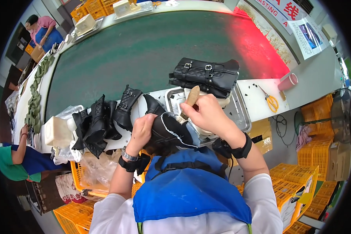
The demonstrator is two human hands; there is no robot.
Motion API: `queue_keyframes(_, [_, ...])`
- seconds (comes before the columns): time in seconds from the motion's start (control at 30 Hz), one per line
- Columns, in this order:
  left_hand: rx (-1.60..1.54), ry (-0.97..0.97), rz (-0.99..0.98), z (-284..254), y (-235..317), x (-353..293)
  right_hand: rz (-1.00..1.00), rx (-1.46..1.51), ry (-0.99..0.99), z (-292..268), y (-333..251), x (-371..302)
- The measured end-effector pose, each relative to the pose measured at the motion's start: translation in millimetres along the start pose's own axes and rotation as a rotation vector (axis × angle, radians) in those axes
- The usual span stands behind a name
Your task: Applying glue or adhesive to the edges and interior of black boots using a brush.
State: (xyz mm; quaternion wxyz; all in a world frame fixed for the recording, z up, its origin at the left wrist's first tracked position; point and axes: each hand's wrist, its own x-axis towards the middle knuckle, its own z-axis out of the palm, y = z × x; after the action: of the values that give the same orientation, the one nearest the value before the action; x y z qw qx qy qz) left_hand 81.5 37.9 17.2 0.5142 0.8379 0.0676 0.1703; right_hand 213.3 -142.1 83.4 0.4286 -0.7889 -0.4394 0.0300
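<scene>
My left hand (142,130) is closed on the edge of a black boot upper (169,130), which it holds up in front of my apron. A pale, frayed line runs along the boot upper's rim. In my right hand (208,111) is a brush with a wooden handle (192,96); its bristles (181,118) touch the rim. Several black boot uppers with buckles (126,107) stand left of my hands. Beyond my right hand, more buckled black uppers (204,74) lie stacked over a metal tray (241,113), which is partly hidden.
A green conveyor belt (136,50) runs beyond the white table edge. Orange-handled scissors (272,103) and a pink cup (288,82) lie to the right. A white container (57,132) stands at left. Yellow crates (288,183) flank me. Two people work at left, one in a green cap (11,163).
</scene>
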Motion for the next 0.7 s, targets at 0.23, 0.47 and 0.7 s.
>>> queue_keyframes(0.23, [-0.034, 0.117, 0.037, 2.0, -15.5, -5.6, 0.082, -0.081, -0.1, -6.9, 9.3, 1.1])
queue_keyframes(0.47, [-0.048, 0.063, 0.064, 3.9, -11.0, -5.4, 0.169, 0.123, -0.053, 2.4, 11.1, 4.5])
queue_keyframes(0.7, [-0.012, 0.071, 0.044, 0.9, -15.5, -3.7, 0.154, 0.387, 0.08, 17.6, 19.4, -2.0])
